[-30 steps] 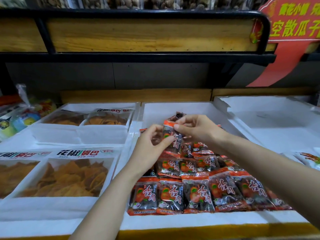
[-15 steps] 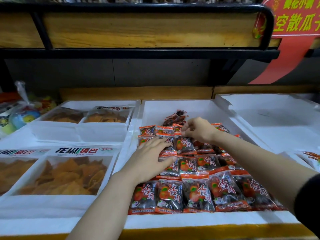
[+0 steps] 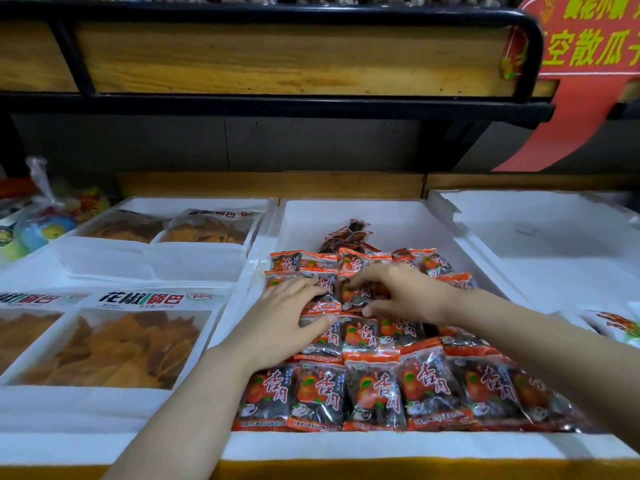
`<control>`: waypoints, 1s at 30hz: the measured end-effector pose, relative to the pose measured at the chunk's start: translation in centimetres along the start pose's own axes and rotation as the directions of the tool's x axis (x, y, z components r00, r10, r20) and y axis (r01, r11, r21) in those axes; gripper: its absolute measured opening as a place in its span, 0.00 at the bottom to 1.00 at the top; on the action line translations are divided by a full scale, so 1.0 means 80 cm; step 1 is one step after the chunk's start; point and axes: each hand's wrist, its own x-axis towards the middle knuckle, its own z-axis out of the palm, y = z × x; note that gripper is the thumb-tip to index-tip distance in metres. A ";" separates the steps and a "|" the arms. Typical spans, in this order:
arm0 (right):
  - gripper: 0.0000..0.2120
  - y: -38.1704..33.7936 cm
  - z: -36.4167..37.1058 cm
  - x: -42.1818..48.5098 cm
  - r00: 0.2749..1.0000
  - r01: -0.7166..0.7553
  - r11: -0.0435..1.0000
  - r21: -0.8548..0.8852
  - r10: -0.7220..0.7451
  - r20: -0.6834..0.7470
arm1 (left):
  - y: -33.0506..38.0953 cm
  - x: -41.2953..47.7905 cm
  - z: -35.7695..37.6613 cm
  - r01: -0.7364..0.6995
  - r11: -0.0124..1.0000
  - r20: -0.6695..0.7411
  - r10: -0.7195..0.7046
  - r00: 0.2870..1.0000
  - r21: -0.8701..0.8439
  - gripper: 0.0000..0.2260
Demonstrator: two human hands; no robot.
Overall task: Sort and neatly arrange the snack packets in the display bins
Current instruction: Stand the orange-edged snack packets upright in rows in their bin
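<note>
Closest to the person, against the near wall of the white display bin (image 3: 346, 445), the snack packets (image 3: 374, 393) lie in a tidy overlapping row, labels up. More rows step back behind it. They look light and soft — thin glossy film over dark, lumpy fruit, with flat crimped seams at top and bottom. The film is likely slippery and will slide over its neighbours, so the seams or the two short edges are the sensible places to take hold. Squeezing the middle should do little harm but gives less control.

Both forearms reach in from the near edge, palms down. The left hand (image 3: 284, 320) rests flat across the middle rows. Its fingers (image 3: 301, 289) are straight and spread, holding nothing, apparently pinning the packets in place. Just beside it the right hand (image 3: 408, 296) arches over one packet (image 3: 358, 296), thumb at its near edge and fingertips (image 3: 360, 281) at its far edge, pinching it — though blur softens the detail. Farther back, a loose heap (image 3: 346, 237) of the same packets lies unsorted on the bin floor. Off to the left lie chip bags (image 3: 110, 344).
</note>
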 end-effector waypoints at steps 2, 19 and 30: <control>0.16 0.003 -0.006 0.002 1.000 0.019 0.999 0.033 -0.019 0.015 | 0.001 0.000 0.000 -0.001 1.000 -0.005 0.001 1.000 0.013 0.26; 0.20 0.150 -0.034 0.088 0.948 -0.271 0.956 0.114 0.286 -0.138 | -0.016 0.151 -0.053 0.035 0.975 -0.038 -0.027 0.999 0.220 0.22; 0.31 0.187 0.002 0.178 0.948 -0.297 0.948 0.114 0.279 0.151 | -0.089 0.282 0.005 0.096 0.994 0.316 -0.110 0.942 0.060 0.25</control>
